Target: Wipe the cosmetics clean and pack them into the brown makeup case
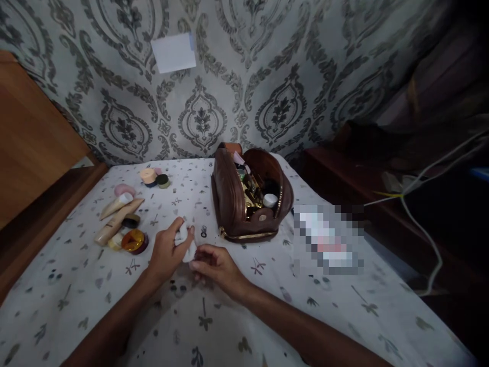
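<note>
My left hand (pixel 168 247) is closed around a crumpled white cloth (pixel 187 250), thumb on top of it. At the cloth's lower right end, the curled fingers of my right hand (pixel 216 265) pinch its edge. Just beyond my hands stands a brown leather toiletry bag (pixel 229 199), unzipped, with gold-coloured items and a white-lidded jar (pixel 270 200) inside. Left of my left hand lie an amber jar (pixel 134 241), a dark round lid (pixel 131 220) and beige squeeze tubes (pixel 114 224).
Farther back sit a peach-lidded jar (pixel 148 177), a small dark green jar (pixel 162 181) and a pink rounded item (pixel 124 190). A blurred-out item (pixel 328 239) lies right of the bag. The printed sheet (pixel 237 316) meets a patterned wall; a white cable (pixel 431 244) hangs at right.
</note>
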`<state>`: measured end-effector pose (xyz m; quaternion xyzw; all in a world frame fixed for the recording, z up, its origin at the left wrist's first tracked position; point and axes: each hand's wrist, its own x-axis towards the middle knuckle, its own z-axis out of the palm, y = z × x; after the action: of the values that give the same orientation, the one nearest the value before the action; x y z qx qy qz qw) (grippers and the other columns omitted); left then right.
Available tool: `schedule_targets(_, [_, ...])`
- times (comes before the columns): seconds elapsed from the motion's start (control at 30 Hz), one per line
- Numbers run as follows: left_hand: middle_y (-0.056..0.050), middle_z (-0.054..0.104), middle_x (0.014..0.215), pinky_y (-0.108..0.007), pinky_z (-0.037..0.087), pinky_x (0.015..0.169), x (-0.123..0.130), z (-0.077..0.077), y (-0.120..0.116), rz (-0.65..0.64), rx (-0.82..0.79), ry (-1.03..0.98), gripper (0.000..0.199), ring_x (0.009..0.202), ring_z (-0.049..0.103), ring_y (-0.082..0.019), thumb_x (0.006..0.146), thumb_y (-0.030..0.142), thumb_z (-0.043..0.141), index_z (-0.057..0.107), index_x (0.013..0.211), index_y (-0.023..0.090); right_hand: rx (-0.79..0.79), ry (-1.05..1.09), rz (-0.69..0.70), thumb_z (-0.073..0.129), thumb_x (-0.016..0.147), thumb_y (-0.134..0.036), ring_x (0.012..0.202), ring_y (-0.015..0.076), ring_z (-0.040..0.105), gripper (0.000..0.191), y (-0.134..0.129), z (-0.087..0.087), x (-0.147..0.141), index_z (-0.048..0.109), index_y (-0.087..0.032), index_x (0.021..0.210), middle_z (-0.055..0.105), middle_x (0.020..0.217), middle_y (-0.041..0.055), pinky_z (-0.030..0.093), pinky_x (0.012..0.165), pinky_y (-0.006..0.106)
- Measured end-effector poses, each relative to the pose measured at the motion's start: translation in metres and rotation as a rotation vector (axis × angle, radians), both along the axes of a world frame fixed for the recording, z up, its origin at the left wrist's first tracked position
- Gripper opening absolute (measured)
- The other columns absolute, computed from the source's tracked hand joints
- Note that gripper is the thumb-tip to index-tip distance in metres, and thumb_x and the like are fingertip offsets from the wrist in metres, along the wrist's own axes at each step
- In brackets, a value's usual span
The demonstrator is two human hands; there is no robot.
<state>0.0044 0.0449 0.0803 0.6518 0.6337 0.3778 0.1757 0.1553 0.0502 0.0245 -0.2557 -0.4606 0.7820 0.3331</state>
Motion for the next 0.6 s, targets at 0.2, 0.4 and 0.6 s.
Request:
schedule_targets(0.2, [0.008,0.039,0.056,-0.022,0.032,0.055,-0.009,-0.003,0.001,-0.043,-0.07,-0.058,0.027,0.053,0.039,-0.01,0.088,0.037,0.048,0.039,0.069,0.021,0.082,-0.115,0.028,0.072,0.079,-0.051,0.051,0.0099,0.055,0.036,-0.002,0.002,0.003,0.06,-0.019,0.091,0.059,0.065,-0.0034,0.042,0.047,0.022])
schedule_targets(0.4, [0.005,0.043,0.065,-0.024,0.034,0.064,-0.011,-0.003,0.0,-0.152,0.025,-0.042,0.026,0.063,0.043,-0.011,0.091,0.033,0.047,0.039,0.069,0.021,0.092,-0.099,-0.01,0.075,0.077,-0.047,0.068,0.015,0.065,0.033,0.0,0.003,0.003,0.064,-0.018,0.09,0.065,0.08,0.0011,0.051,0.062,0.027])
schedule_targets(0.6, [0.006,0.035,0.058,-0.023,0.031,0.06,-0.021,0.002,0.002,-0.12,0.027,-0.035,0.036,0.059,0.038,-0.01,0.091,0.038,0.048,0.033,0.063,0.021,0.084,-0.126,-0.133,0.081,0.071,-0.041,0.07,0.0151,0.063,0.037,0.002,-0.002,0.002,0.072,-0.022,0.101,0.069,0.084,0.0017,0.052,0.068,0.03])
